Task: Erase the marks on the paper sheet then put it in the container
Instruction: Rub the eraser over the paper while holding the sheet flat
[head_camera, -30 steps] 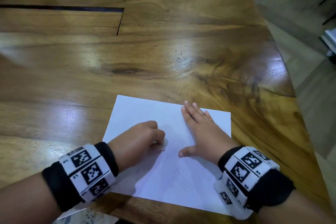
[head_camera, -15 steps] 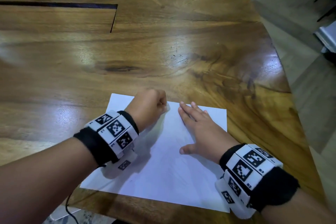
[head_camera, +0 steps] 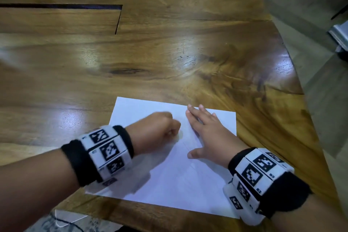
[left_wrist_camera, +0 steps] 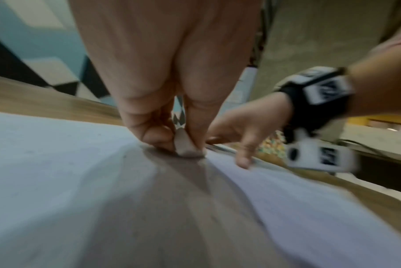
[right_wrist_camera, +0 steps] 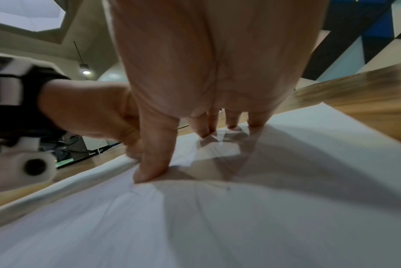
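A white paper sheet [head_camera: 169, 181] lies near the front edge of the wooden table [head_camera: 169, 52]. My left hand [head_camera: 160, 130] pinches a small pale eraser [left_wrist_camera: 185, 145] between thumb and fingers and presses it onto the sheet [left_wrist_camera: 57, 163]. My right hand [head_camera: 205, 133] lies flat on the paper's right half, fingers straight and spread, thumb out. In the right wrist view its fingertips [right_wrist_camera: 149, 174] press on the sheet [right_wrist_camera: 217, 226], where faint pencil lines show. No container is in view.
The table's right edge [head_camera: 293, 73] curves away to a tiled floor. A dark seam [head_camera: 118, 19] runs across the far left of the tabletop. A white object with a cable [head_camera: 64, 218] lies below the table's front edge.
My left hand slid forward to the sheet's far edge, then came back toward the middle with the eraser. The right hand has stayed flat on the paper.
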